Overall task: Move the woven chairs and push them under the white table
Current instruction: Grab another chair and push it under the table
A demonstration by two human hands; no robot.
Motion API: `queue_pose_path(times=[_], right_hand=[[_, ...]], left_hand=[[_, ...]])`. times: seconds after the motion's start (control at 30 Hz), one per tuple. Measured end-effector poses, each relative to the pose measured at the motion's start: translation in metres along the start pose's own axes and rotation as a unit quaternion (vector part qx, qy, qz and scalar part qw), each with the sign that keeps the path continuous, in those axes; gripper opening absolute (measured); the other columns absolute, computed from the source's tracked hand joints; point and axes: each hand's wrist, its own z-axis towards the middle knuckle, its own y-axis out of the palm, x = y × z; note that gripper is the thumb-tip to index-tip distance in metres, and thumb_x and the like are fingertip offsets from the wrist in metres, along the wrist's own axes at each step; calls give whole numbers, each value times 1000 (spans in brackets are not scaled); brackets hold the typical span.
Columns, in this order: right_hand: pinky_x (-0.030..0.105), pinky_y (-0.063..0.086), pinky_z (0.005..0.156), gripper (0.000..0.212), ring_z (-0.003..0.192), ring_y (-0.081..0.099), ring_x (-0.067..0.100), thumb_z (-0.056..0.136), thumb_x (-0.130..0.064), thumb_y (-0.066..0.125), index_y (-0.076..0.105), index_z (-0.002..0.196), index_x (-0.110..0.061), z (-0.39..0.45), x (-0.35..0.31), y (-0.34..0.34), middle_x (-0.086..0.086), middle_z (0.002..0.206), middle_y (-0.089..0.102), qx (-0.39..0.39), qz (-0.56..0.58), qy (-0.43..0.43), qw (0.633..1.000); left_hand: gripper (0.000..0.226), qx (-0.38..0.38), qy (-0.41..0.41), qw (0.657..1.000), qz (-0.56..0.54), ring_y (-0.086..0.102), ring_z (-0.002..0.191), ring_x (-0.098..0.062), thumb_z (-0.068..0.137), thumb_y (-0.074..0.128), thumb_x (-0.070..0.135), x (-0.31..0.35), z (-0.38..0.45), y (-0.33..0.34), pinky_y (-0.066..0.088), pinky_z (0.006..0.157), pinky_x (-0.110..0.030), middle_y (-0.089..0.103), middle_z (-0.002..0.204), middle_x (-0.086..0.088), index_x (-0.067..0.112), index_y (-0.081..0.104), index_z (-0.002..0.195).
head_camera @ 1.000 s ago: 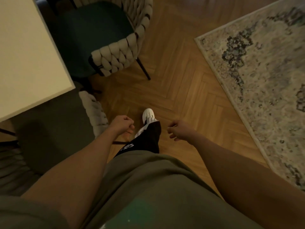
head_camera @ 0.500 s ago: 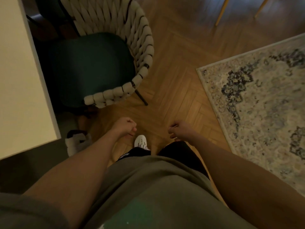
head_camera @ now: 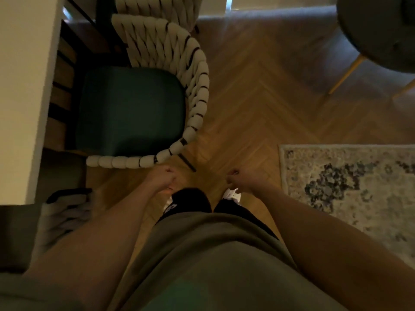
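A woven chair (head_camera: 195, 86) with a cream braided back and a dark green seat stands beside the white table (head_camera: 24, 86), its seat facing the table edge. My left hand (head_camera: 160, 177) hangs just below the chair's near armrest, apart from it, fingers loosely curled and holding nothing. My right hand (head_camera: 241, 181) hangs over the wood floor to the right, also loosely curled and holding nothing. A second woven chair (head_camera: 65, 212) shows blurred at the lower left by the table corner. The back of a third woven chair (head_camera: 157, 5) peeks in at the top.
A patterned rug (head_camera: 350, 187) lies on the right. A dark round seat (head_camera: 377, 30) with light wooden legs stands at the top right. Herringbone wood floor (head_camera: 258, 97) runs between chair and rug. My legs and white shoes are below the hands.
The view has moved forward along the table. The green-seated chair now lies closer and fuller in view, and the chair at the lower left has slipped behind. Both hands stay loosely curled.
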Motion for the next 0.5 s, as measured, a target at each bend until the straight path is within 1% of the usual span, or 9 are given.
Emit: queue_pose_path(times=[0.07,0.1,0.13,0.2,0.27,0.33,0.43,0.5], right_hand=[[46,57,94,24,102,70,28,100,-23,58,65,116,-7,6,-9,-29,14,111,70,-13,-36,-22,999],[46,58,94,26,103,70,28,100,-25,57,65,117,-7,10,-14,-42,12,111,70,-21,-50,-29,998],[46,58,93,26,102,70,26,100,-26,58,65,118,-9,13,-19,-53,10,110,70,-29,-64,-35,997],[44,60,90,18,100,71,25,99,-26,59,64,111,-13,26,-29,-71,10,109,71,-39,-95,-43,994],[44,60,89,7,100,71,27,99,-23,60,62,99,-17,38,-40,-87,13,109,70,-51,-127,-55,989],[42,60,87,8,97,71,26,98,-23,60,62,91,-21,53,-57,-103,14,109,71,-63,-152,-71,984],[38,59,82,10,89,70,21,98,-26,61,67,98,-18,77,-88,-126,13,105,72,-77,-188,-84,975],[41,60,84,9,92,72,25,97,-24,61,65,89,-22,96,-112,-138,14,105,73,-87,-218,-90,968]], left_hand=[[9,13,-13,999,-42,68,90,-21,100,55,15,17,-1,12,57,61,-30,69,101,-10,16,64,98],[9,17,-18,998,-60,67,86,-20,100,54,14,24,-1,17,55,57,-27,69,100,-10,15,63,98],[9,20,-22,997,-74,67,83,-19,101,54,14,31,-2,21,54,56,-26,69,99,-10,15,63,98],[9,25,-28,993,-108,68,82,-19,101,54,15,43,1,27,53,56,-26,69,99,-10,16,62,97],[9,33,-29,989,-144,69,84,-20,100,54,14,55,4,32,53,58,-26,71,98,-9,16,62,96],[9,46,-22,984,-171,70,88,-23,99,55,14,67,11,35,56,64,-28,70,98,-8,14,63,99],[12,55,-17,974,-220,70,93,-28,100,55,14,88,26,36,59,78,-36,70,99,-11,8,63,106],[15,62,-22,964,-257,70,91,-30,99,57,15,102,42,34,59,78,-37,70,100,-14,5,64,108]])
